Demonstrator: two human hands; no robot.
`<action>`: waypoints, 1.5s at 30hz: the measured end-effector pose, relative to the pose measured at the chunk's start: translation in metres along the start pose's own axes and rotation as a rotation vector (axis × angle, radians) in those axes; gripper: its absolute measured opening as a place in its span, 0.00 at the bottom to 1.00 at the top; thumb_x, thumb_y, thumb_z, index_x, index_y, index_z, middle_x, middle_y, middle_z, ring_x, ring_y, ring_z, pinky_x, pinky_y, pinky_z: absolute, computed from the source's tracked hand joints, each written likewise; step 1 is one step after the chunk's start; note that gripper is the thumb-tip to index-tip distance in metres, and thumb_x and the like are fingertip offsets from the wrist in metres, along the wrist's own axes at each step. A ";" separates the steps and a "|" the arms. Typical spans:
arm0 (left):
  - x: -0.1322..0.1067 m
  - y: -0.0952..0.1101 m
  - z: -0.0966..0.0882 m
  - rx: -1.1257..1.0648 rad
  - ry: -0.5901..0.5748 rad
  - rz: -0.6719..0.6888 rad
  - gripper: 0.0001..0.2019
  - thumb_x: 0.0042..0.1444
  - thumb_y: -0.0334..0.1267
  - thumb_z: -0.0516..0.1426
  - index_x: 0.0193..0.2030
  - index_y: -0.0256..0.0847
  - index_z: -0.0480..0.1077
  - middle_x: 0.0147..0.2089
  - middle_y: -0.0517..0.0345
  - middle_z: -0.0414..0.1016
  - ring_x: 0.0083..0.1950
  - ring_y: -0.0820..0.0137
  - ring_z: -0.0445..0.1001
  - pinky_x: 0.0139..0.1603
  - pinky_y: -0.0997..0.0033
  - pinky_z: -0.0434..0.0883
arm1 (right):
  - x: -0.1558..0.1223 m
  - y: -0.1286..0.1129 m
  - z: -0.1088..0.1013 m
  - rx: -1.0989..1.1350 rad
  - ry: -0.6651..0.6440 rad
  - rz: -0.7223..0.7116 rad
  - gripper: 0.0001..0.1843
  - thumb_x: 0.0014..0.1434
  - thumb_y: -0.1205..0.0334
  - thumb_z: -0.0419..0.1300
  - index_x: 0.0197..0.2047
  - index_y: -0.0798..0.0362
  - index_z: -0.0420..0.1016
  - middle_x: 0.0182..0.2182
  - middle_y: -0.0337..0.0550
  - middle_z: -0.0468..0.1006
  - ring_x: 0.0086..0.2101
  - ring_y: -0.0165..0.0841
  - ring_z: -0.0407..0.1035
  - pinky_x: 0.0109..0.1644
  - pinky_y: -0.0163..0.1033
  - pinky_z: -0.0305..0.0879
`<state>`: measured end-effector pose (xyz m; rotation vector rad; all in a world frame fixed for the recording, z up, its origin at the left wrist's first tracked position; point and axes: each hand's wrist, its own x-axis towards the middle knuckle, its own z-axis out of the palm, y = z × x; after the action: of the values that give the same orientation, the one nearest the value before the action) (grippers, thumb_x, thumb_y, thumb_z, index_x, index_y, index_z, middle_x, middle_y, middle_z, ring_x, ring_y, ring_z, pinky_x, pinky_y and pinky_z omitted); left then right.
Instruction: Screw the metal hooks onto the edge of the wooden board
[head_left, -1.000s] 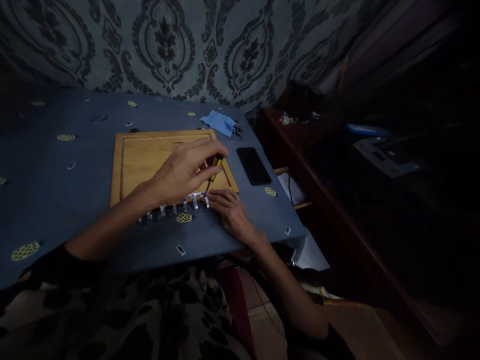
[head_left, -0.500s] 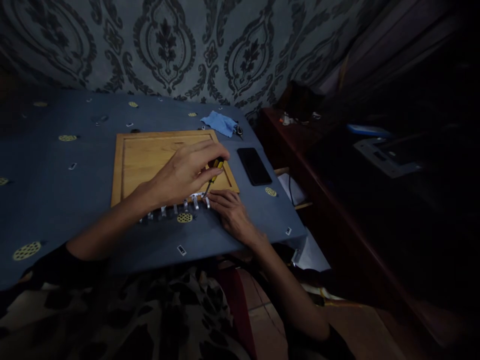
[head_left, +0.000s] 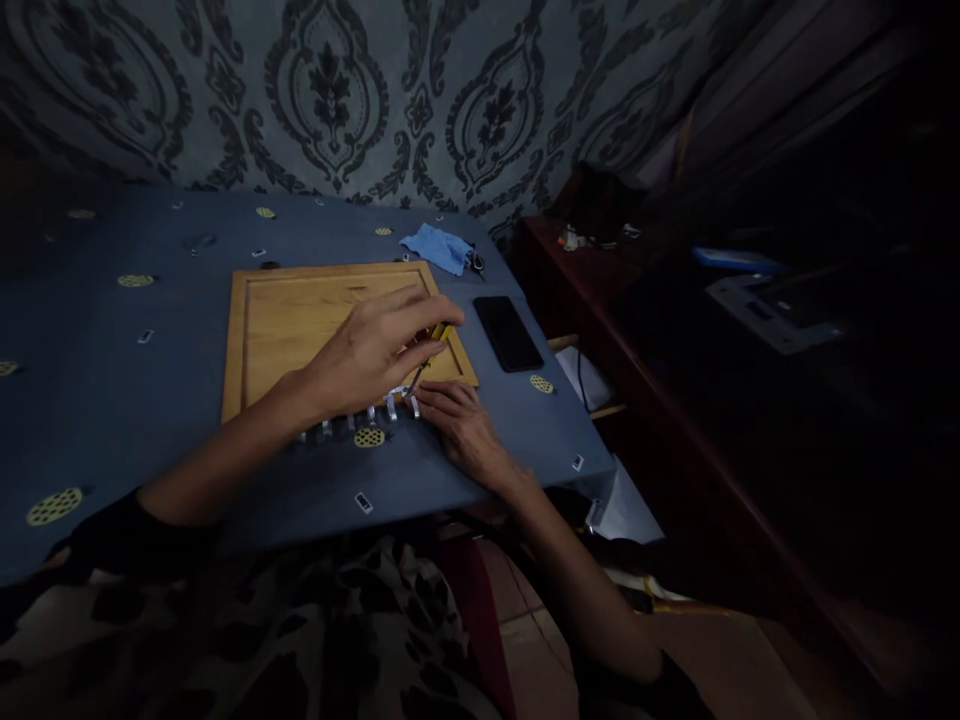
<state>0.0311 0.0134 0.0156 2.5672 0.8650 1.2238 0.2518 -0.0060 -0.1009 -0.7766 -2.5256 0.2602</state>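
My left hand [head_left: 379,345] reaches over a wooden board [head_left: 296,300], its fingers closed around the handle of a yellow-and-black screwdriver [head_left: 437,340]. The shaft slants down, with its tip at the right end of a shiny metal piece [head_left: 395,393] on the board's front edge. Several small metal hook-like pieces [head_left: 391,408] stand in a row along that edge, partly hidden by my left forearm. My right hand [head_left: 465,430] lies at the board's front right corner. Its fingers are bent together against the metal beside the screwdriver tip; the fingertips are partly hidden.
A black phone [head_left: 508,333] lies right of the board. Behind it are a blue cloth [head_left: 437,247] and a small dark object [head_left: 477,262] resembling keys. The blue tablecloth [head_left: 172,380] has a pineapple print. A dark reddish wooden surface [head_left: 570,270] stands at the right.
The screwdriver handle has turned slightly in my left hand, showing more yellow, and that hand has shifted a little. My right hand stays in place.
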 end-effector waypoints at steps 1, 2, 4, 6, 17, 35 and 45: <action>0.001 0.001 -0.001 -0.021 -0.018 0.002 0.12 0.65 0.25 0.59 0.53 0.37 0.72 0.46 0.54 0.78 0.43 0.72 0.77 0.43 0.74 0.73 | 0.000 0.000 0.000 0.001 0.005 -0.006 0.29 0.68 0.75 0.54 0.68 0.45 0.71 0.60 0.48 0.79 0.61 0.44 0.69 0.62 0.57 0.65; 0.002 0.002 -0.003 -0.039 -0.036 0.004 0.13 0.64 0.24 0.58 0.53 0.38 0.72 0.47 0.54 0.79 0.44 0.72 0.78 0.43 0.74 0.73 | 0.000 0.000 0.001 0.001 0.012 -0.014 0.29 0.67 0.76 0.54 0.68 0.46 0.71 0.60 0.48 0.79 0.61 0.44 0.69 0.62 0.57 0.65; 0.003 0.003 -0.004 -0.062 -0.060 0.001 0.13 0.64 0.23 0.57 0.53 0.39 0.72 0.49 0.54 0.79 0.44 0.72 0.78 0.42 0.75 0.73 | -0.001 0.001 0.001 -0.001 0.023 -0.027 0.30 0.67 0.77 0.53 0.68 0.47 0.70 0.60 0.48 0.79 0.61 0.44 0.69 0.62 0.57 0.65; 0.003 0.004 -0.005 -0.074 -0.066 -0.006 0.12 0.65 0.24 0.57 0.53 0.39 0.72 0.49 0.54 0.79 0.44 0.72 0.78 0.42 0.75 0.74 | -0.001 0.000 0.001 -0.008 0.018 -0.020 0.30 0.67 0.77 0.53 0.68 0.46 0.70 0.59 0.49 0.80 0.61 0.44 0.69 0.62 0.57 0.65; 0.002 0.003 -0.004 -0.113 -0.065 -0.089 0.13 0.63 0.26 0.58 0.53 0.39 0.74 0.48 0.55 0.81 0.45 0.70 0.79 0.46 0.70 0.75 | -0.001 0.001 0.000 0.007 -0.018 0.014 0.31 0.66 0.76 0.53 0.68 0.44 0.71 0.61 0.47 0.79 0.62 0.44 0.68 0.63 0.57 0.65; 0.004 0.005 -0.013 -0.080 -0.038 -0.119 0.11 0.64 0.29 0.56 0.52 0.39 0.72 0.49 0.53 0.81 0.45 0.69 0.79 0.47 0.67 0.77 | 0.000 -0.001 -0.001 0.020 -0.020 0.031 0.30 0.68 0.75 0.52 0.68 0.43 0.71 0.61 0.46 0.78 0.62 0.44 0.68 0.63 0.59 0.65; 0.003 0.003 -0.008 -0.072 -0.056 -0.113 0.12 0.65 0.28 0.56 0.53 0.38 0.72 0.52 0.52 0.81 0.47 0.68 0.79 0.49 0.67 0.76 | -0.001 0.000 0.000 -0.003 0.002 -0.007 0.29 0.68 0.76 0.54 0.68 0.46 0.71 0.61 0.48 0.79 0.62 0.43 0.68 0.63 0.56 0.64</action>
<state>0.0277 0.0120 0.0240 2.4480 0.9227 1.1253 0.2522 -0.0066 -0.1013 -0.7692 -2.5266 0.2525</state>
